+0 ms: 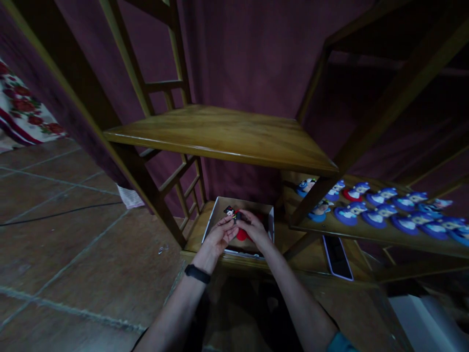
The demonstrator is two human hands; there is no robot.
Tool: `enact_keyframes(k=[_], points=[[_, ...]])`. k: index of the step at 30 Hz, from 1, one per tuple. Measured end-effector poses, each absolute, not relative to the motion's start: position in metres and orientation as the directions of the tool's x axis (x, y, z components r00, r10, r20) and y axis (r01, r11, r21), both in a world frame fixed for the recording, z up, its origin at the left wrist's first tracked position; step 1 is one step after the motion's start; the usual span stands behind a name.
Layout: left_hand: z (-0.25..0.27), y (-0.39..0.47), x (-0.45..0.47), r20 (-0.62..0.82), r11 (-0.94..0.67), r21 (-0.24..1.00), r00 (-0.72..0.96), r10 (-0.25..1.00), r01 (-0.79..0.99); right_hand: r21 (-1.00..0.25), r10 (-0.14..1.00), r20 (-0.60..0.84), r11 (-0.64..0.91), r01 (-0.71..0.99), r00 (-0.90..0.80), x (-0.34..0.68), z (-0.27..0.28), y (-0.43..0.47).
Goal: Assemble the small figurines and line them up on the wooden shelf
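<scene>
A small figurine [230, 211] with a black top, a pale face and a red base is held between my two hands. My left hand [221, 231] has its fingers under and around the figurine from the left. From the right, my right hand [252, 226] grips it with thumb and fingers, covering much of its body. Both hands are above an open shallow cardboard box [218, 210] with white edges, which stands on the low wooden shelf. Something red and round shows beneath the fingers. A dark band circles my left wrist.
A wooden shelf board [220, 129] hangs above the box. On the right shelf stand several figurines [381, 195] on mostly blue and purple bases. A phone [337, 257] lies on the low shelf. Wooden posts [315, 195] divide the unit. A black cable [62, 213] crosses the tiled floor.
</scene>
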State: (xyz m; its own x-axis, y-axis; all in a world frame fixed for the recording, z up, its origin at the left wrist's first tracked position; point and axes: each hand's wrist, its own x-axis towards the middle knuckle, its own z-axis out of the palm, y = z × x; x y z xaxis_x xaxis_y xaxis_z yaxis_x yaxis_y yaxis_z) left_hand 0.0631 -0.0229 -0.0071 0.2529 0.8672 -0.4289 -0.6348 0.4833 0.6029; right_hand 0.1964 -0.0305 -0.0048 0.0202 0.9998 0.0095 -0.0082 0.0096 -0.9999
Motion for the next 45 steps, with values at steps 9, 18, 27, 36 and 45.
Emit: enact_keyframes(k=[9, 18, 27, 36, 45], points=[[0.002, -0.028, 0.066, -0.373, 0.456, 0.722, 0.262, 0.89, -0.521, -0.993, 1.0, 0.025, 0.025, -0.112, -0.005, 0.196, 0.002, -0.033], [0.009, -0.023, 0.061, -0.276, 0.331, 0.789, 0.183, 0.944, -0.518, -0.991, 0.996, 0.084, 0.083, -0.105, -0.006, 0.203, 0.005, -0.034], [0.012, -0.024, 0.065, -0.104, 0.149, 0.873, 0.122, 0.987, -0.465, -0.989, 0.99, 0.123, 0.117, -0.086, -0.065, 0.202, 0.006, -0.037], [0.018, -0.026, 0.067, -0.023, 0.024, 0.92, 0.008, 1.0, -0.391, -0.988, 0.983, 0.133, 0.121, -0.1, -0.129, 0.199, 0.004, -0.038], [0.013, -0.025, 0.075, -0.057, 0.02, 0.889, -0.068, 0.996, -0.457, -0.988, 0.984, 0.139, 0.131, -0.077, -0.115, 0.198, 0.009, -0.04]])
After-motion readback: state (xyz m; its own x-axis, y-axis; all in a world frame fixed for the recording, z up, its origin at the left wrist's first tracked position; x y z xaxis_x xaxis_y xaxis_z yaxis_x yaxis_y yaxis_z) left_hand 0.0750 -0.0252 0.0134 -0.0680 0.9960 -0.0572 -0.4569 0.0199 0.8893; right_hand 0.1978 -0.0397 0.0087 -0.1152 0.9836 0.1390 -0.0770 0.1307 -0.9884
